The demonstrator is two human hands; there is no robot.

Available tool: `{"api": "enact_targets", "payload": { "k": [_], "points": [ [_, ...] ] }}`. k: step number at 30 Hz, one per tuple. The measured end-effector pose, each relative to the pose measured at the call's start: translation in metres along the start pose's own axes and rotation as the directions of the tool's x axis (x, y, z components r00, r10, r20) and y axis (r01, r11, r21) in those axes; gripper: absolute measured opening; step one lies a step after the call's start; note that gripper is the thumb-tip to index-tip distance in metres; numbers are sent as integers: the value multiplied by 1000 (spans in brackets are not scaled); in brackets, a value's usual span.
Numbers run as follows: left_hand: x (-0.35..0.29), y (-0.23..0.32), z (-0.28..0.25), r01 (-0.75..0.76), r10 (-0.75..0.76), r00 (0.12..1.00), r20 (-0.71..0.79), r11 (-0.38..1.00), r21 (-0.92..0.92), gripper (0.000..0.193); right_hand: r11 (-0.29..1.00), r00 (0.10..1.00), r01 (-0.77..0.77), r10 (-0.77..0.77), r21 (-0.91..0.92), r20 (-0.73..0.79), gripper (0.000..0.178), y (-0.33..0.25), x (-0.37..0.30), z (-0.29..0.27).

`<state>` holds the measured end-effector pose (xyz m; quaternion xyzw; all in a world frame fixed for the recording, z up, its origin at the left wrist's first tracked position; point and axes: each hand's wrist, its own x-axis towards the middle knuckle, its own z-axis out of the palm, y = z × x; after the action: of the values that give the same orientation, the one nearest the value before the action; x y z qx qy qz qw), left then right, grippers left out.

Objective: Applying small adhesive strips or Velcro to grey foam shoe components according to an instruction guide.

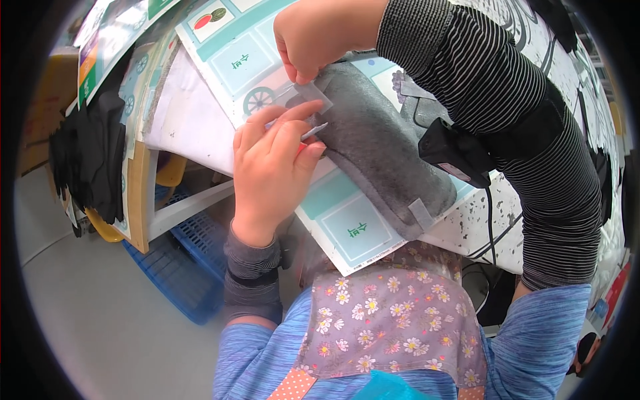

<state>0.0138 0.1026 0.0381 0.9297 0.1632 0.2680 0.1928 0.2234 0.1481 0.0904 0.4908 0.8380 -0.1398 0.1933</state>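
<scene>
A dark grey plush padded piece (380, 140) lies aslant across a printed board on the table. Pale grey tabs show at its ends, one of them a near tab (421, 215). My right hand (323, 40) reaches over the far end with its fingertips pinched on a small grey tab (315, 97). Just below, my left hand (273, 163) is closed around a small red tool with a pale pointed tip (313, 131), next to the plush edge. Its fingers hide most of that tool, so its exact kind does not show.
Under the plush piece lies the printed board (350, 230). To its right is a smaller grey piece (427, 107) on the patterned table cover. A black box with a cable (457, 153) is strapped to my right forearm. Blue plastic baskets (180, 273) and black cloth (90, 160) are at left.
</scene>
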Motion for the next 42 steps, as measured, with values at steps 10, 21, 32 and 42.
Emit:
{"api": "enact_targets", "payload": {
  "k": [10,21,32,42],
  "points": [
    [1,0,0,21,-21,1000,-4,999,31,20,884,940,-201,295,422,-170,20,-14,-28,7],
    [11,0,-3,-24,22,1000,20,996,89,36,699,829,-211,498,684,-253,19,-35,-68,-8],
    [15,-15,-8,-78,71,996,52,985,156,38,621,794,-258,573,740,-204,16,-108,-219,42],
    [12,-9,-15,-129,115,978,-174,989,-70,25,604,575,-290,730,742,-369,16,-176,-237,103]
  ]
}}
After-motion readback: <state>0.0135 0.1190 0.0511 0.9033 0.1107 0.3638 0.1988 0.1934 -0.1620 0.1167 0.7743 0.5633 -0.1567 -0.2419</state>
